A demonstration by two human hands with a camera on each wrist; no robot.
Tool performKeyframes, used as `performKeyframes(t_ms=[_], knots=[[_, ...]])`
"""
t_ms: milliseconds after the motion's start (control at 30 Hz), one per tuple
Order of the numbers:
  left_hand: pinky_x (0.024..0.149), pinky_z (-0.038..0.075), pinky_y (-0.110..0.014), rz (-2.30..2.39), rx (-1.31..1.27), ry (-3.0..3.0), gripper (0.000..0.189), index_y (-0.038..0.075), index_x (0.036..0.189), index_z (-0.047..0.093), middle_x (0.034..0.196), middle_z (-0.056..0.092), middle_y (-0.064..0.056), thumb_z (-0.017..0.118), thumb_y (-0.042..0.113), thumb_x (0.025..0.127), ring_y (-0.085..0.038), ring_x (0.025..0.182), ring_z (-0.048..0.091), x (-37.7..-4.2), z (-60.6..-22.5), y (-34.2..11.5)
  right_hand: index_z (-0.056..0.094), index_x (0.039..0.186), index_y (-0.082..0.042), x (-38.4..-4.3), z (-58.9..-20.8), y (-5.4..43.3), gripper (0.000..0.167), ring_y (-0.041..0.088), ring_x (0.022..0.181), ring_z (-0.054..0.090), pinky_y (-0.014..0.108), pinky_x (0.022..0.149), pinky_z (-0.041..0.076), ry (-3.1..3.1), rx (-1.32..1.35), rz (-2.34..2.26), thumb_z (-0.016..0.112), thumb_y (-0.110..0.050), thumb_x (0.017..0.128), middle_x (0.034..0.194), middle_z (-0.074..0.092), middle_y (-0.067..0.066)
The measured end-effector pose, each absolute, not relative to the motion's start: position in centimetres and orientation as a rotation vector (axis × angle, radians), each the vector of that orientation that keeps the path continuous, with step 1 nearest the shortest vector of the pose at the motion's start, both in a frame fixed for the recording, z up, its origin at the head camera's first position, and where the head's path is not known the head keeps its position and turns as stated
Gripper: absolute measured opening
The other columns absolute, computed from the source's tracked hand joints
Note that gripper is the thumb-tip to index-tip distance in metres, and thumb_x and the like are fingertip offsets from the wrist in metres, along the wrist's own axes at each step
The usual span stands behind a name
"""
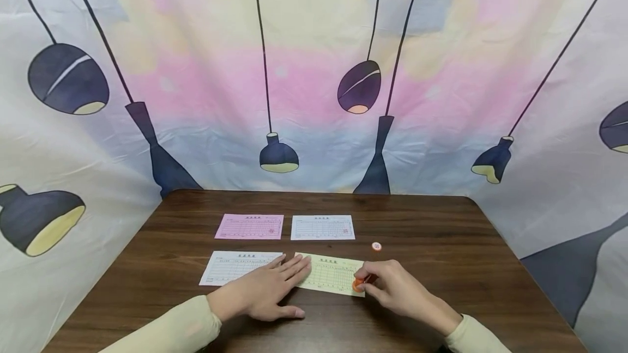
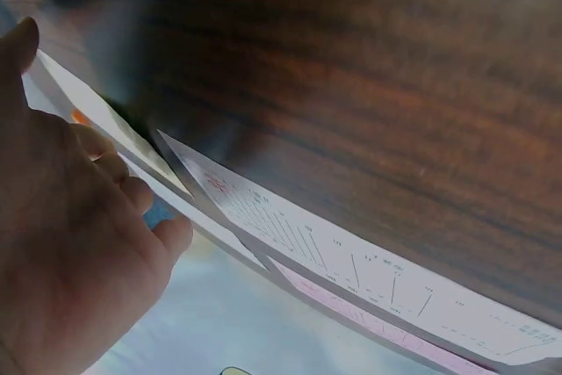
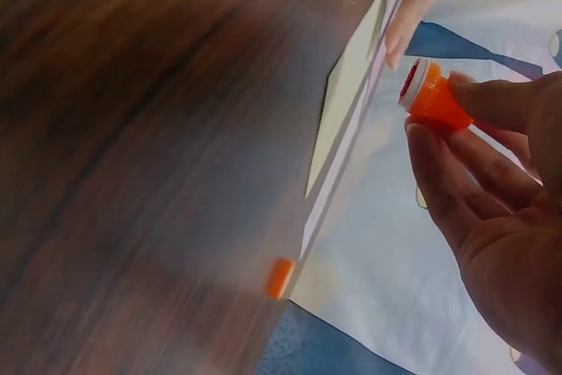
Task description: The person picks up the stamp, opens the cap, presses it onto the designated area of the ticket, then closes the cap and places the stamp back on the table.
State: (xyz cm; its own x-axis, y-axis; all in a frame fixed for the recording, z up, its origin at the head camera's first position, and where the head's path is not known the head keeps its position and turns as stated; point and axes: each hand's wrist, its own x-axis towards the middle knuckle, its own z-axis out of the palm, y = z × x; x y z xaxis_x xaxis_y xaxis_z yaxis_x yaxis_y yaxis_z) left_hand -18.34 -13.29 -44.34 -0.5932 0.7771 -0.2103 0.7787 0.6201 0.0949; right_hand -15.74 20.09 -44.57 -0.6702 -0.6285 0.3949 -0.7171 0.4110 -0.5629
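My right hand (image 1: 404,290) pinches a small orange stamp (image 3: 436,98) between thumb and fingertips, over the right end of a yellow printed form (image 1: 333,274). In the right wrist view the stamp's red face is visible, pointing towards the table. My left hand (image 1: 270,290) lies with fingers extended, the fingertips on the left end of the yellow form. Its fingers also overlap the right part of a white form (image 1: 230,268), hiding that part in the head view. The left wrist view shows a red mark on this white form (image 2: 281,230).
Behind lie a pink form (image 1: 250,226) and another white form (image 1: 322,227), each with a red mark at its lower right. A small orange cap with a white top (image 1: 376,246) sits right of them on the brown wooden table (image 1: 441,233). A lamp-patterned cloth (image 1: 314,97) hangs beyond the table.
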Motion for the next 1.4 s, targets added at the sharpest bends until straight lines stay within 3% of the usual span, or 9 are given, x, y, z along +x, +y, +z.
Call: performKeyframes(t_ms=[200,533,1400], knots=[[0.135,0.02,-0.053,-0.053,1.17,2.615,0.096,0.015,0.171,0.014,0.179,0.01,-0.003,0.039,0.077,0.101,-0.021,0.166,0.017,-18.8,-44.4,-12.8,0.075,0.103,-0.011,-15.9,-44.9,20.2,0.019,0.003,0.089,0.075,0.018,0.075,0.063,-2.507,1.26,1.076,0.08,0.002,0.089,0.099,0.081,-0.001],[0.134,0.023,-0.052,-0.063,1.096,2.662,0.092,0.014,0.17,0.019,0.179,0.016,-0.005,0.035,0.075,0.103,-0.023,0.165,0.022,-18.8,-44.7,-11.9,0.079,0.1,-0.012,-17.1,-45.0,20.4,0.018,0.006,0.094,0.078,0.015,0.078,0.062,-2.527,1.194,1.021,0.082,0.001,0.087,0.097,0.082,-0.002],[0.133,0.024,-0.052,-0.124,0.973,2.735,0.095,0.011,0.168,0.025,0.178,0.02,-0.009,0.038,0.077,0.101,-0.025,0.165,0.024,-17.5,-44.7,-10.9,0.078,0.103,-0.01,-19.1,-46.0,20.4,0.019,0.004,0.087,0.076,0.017,0.072,0.062,-2.651,1.116,0.935,0.08,0.003,0.089,0.101,0.082,0.004]])
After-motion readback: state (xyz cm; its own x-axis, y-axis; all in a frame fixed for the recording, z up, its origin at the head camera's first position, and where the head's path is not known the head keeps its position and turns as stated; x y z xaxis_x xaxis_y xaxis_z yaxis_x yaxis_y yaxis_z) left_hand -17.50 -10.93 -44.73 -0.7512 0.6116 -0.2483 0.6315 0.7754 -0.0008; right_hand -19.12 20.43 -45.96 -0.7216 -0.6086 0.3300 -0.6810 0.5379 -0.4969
